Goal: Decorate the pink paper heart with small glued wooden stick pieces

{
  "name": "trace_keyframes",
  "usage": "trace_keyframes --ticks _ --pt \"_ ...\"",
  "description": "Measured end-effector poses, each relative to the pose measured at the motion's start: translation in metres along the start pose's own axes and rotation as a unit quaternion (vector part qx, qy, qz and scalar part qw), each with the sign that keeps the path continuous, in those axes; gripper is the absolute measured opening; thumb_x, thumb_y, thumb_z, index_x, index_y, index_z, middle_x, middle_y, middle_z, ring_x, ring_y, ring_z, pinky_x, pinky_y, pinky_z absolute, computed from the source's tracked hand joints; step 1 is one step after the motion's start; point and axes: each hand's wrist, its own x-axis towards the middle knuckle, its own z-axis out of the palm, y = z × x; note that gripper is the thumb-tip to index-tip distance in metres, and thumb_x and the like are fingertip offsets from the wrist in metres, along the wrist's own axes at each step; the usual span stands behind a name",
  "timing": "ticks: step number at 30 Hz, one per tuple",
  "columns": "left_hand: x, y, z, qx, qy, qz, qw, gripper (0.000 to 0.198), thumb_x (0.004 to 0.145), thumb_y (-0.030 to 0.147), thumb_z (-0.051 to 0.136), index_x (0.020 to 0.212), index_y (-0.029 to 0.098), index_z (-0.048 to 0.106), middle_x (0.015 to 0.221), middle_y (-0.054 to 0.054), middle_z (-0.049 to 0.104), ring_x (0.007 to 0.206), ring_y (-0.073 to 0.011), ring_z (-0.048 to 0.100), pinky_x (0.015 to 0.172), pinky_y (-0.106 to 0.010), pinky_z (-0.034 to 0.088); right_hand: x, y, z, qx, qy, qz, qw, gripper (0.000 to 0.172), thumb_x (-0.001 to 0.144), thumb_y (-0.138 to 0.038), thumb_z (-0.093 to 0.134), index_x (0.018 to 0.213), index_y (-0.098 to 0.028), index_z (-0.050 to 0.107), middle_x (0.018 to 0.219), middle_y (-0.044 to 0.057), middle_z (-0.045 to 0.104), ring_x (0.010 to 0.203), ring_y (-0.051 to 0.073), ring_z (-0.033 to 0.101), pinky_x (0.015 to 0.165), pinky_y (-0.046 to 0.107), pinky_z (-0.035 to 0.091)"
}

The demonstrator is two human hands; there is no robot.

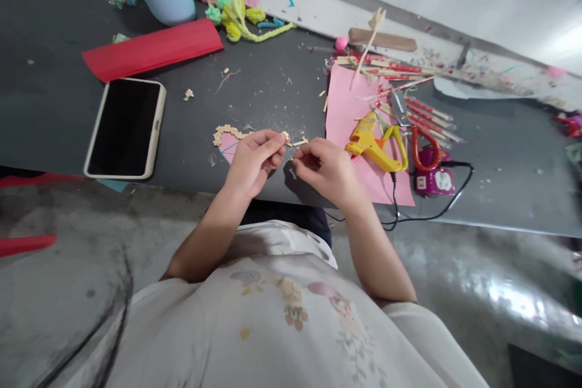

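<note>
My left hand (253, 157) and my right hand (324, 170) meet at the near edge of the dark table (54, 103). Both are closed in a pinch on a small cream bit (297, 143) that I cannot name. Just left of them lies a pink heart shape (228, 145) edged with cream beads. My fingers hide part of it.
A phone (125, 127) lies face up at the left, behind it a red folded paper (152, 48). To the right, on a pink sheet (348, 103), lie a yellow glue gun (375, 145), red-handled scissors (421, 142), a pink power strip (434, 180) and several sticks.
</note>
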Motion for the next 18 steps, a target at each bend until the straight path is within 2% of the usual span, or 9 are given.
trace_keyframes --ticks 5,9,13,18 --pt "0.000 0.000 0.001 -0.002 -0.003 -0.011 1.000 0.022 0.066 0.031 0.084 0.067 0.017 0.066 0.059 0.004 0.060 0.045 -0.0010 0.048 0.043 -0.013 0.036 0.007 0.007 0.002 0.165 0.068 0.015 0.984 0.002 0.084 -0.021 0.062 0.082 -0.020 0.061 0.075 -0.002 0.060 0.063 0.009 0.053 0.057 0.023 0.043" --pt "-0.001 0.001 0.001 -0.007 -0.024 -0.014 1.000 0.024 0.065 0.031 0.085 0.066 0.016 0.066 0.058 0.004 0.059 0.045 -0.0009 0.049 0.043 -0.012 0.036 0.012 0.005 0.008 0.236 0.079 0.024 0.968 0.012 0.084 -0.031 0.065 0.083 -0.020 0.059 0.076 -0.001 0.060 0.066 0.010 0.056 0.061 0.024 0.049" --pt "-0.001 0.000 0.000 -0.003 -0.030 -0.016 0.999 0.024 0.065 0.032 0.084 0.068 0.016 0.067 0.058 0.004 0.060 0.045 -0.0011 0.049 0.043 -0.012 0.037 0.013 0.003 0.010 0.246 0.088 0.020 0.965 0.013 0.084 -0.033 0.065 0.084 -0.022 0.059 0.082 0.001 0.063 0.075 0.012 0.062 0.069 0.026 0.054" --pt "-0.001 0.000 0.000 -0.005 -0.029 -0.016 0.999 0.026 0.064 0.034 0.085 0.067 0.017 0.066 0.058 0.004 0.061 0.045 -0.0014 0.050 0.043 -0.012 0.037 0.011 0.001 0.007 0.203 0.123 -0.008 0.971 0.005 0.081 -0.021 0.066 0.081 -0.023 0.061 0.081 0.001 0.066 0.076 0.013 0.064 0.071 0.028 0.057"
